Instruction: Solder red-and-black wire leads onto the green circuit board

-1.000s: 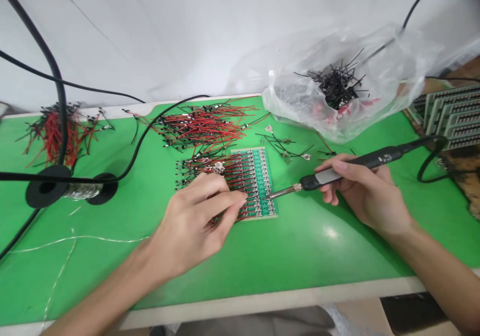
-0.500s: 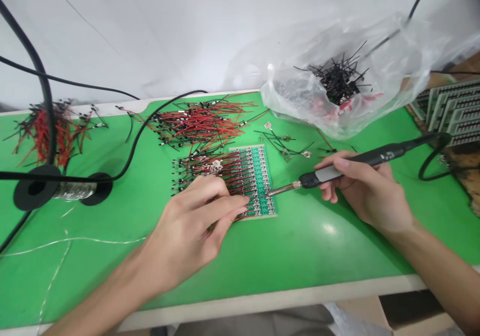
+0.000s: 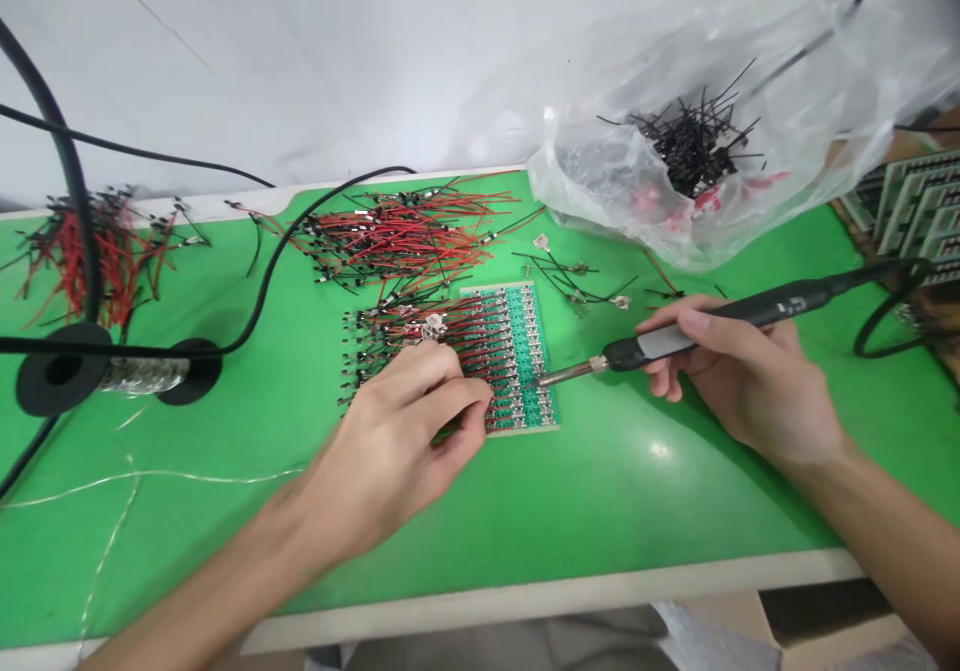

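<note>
A green circuit board (image 3: 531,351) lies on the green work surface, with rows of red and black wires (image 3: 486,341) running onto it from the left. The fingers of my left hand (image 3: 409,416) are pinched at the board's lower left, closed on a wire whose end they mostly hide. My right hand (image 3: 750,376) holds a soldering iron (image 3: 667,336) like a pen. The iron's metal tip points left and is at the middle of the board, among the solder pads. A small pale metal piece (image 3: 433,327) rests on the wires just above my left hand.
Behind the board lies a pile of red and black wires (image 3: 405,236); another wire heap (image 3: 105,251) is far left. A solder wire spool (image 3: 146,375) stands left, crossed by black cables. A plastic bag (image 3: 600,176) holds black wires. Stacked boards (image 3: 922,206) stand right.
My left fingertips have drawn slightly back left and curled more. The soldering iron tip remains on the board, shifted a little upward on it. The whole view has shifted slightly.
</note>
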